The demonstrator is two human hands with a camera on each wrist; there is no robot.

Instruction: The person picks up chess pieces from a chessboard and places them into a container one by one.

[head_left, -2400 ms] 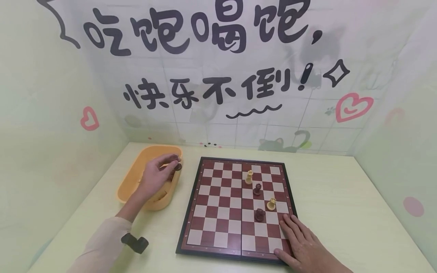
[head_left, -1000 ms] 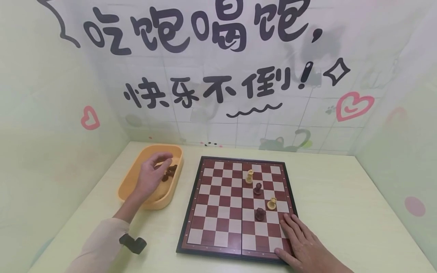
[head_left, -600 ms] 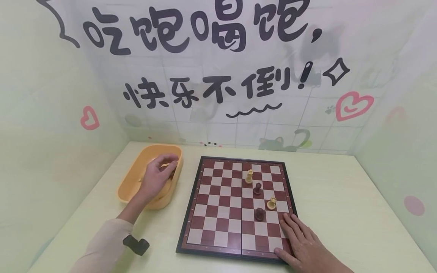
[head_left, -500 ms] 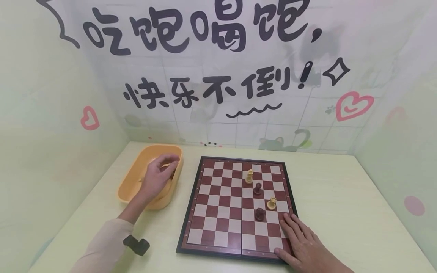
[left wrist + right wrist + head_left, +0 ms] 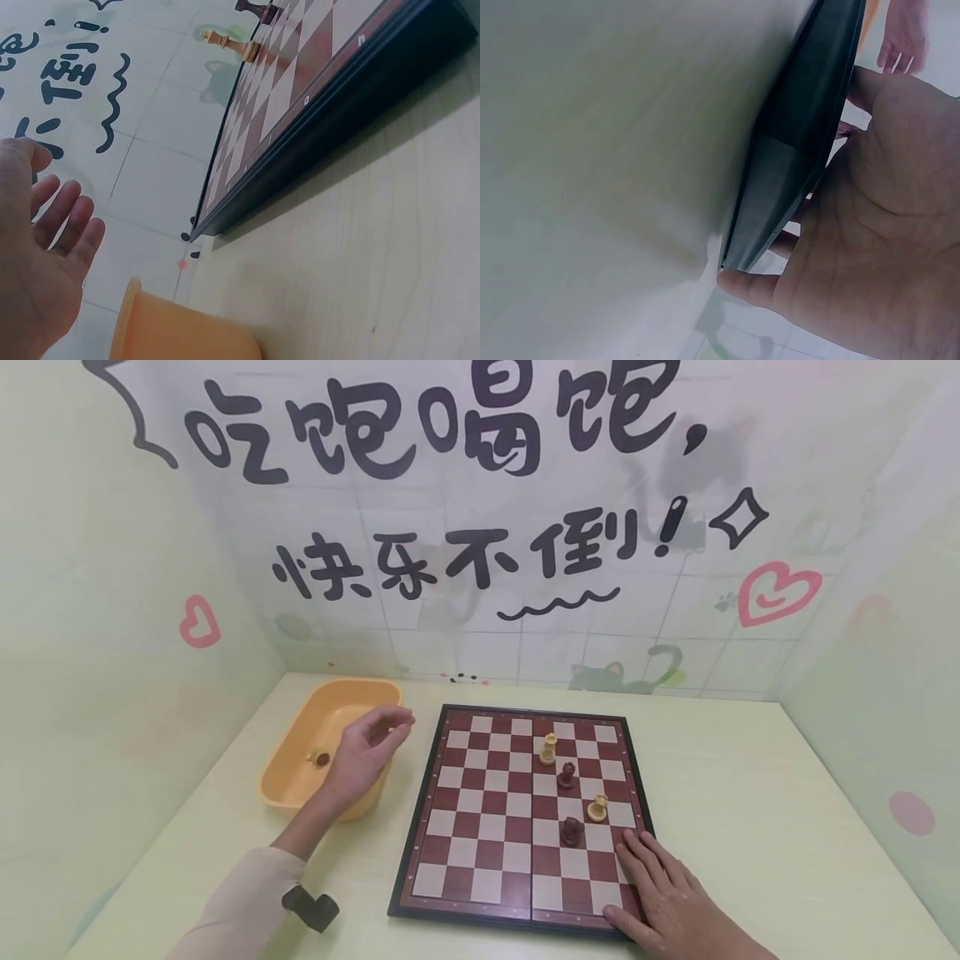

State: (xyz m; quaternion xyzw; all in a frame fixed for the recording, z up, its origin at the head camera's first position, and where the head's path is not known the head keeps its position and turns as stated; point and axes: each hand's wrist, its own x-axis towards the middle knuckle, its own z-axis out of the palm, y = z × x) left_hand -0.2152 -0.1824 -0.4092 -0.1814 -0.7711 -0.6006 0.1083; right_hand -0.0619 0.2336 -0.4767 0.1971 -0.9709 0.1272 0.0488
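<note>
My left hand (image 5: 367, 752) hovers over the right rim of the orange basket (image 5: 279, 767), thumb and fingers loosely bent toward each other. Nothing shows between those fingers in the left wrist view, where the left hand (image 5: 45, 255) appears palm side on. A dark chess piece (image 5: 322, 760) lies in the basket beside a small cream bit. My right hand (image 5: 671, 893) rests flat on the near right corner of the chessboard (image 5: 480, 827), fingers straight over its edge. On the board's right half stand a cream chess piece (image 5: 548, 749), a dark piece (image 5: 567, 775), a cream piece (image 5: 597, 808) and a dark piece (image 5: 572, 832).
The board lies on a pale table (image 5: 720, 777), with a seam down its middle. Printed curtains (image 5: 465, 643) with writing enclose the table at the back and sides. A black strap (image 5: 311, 907) sits at the left sleeve.
My left hand held dark pieces over the basket, dipped back in, and has now moved right to the basket's rim without them. The right hand and the pieces on the board stay put.
</note>
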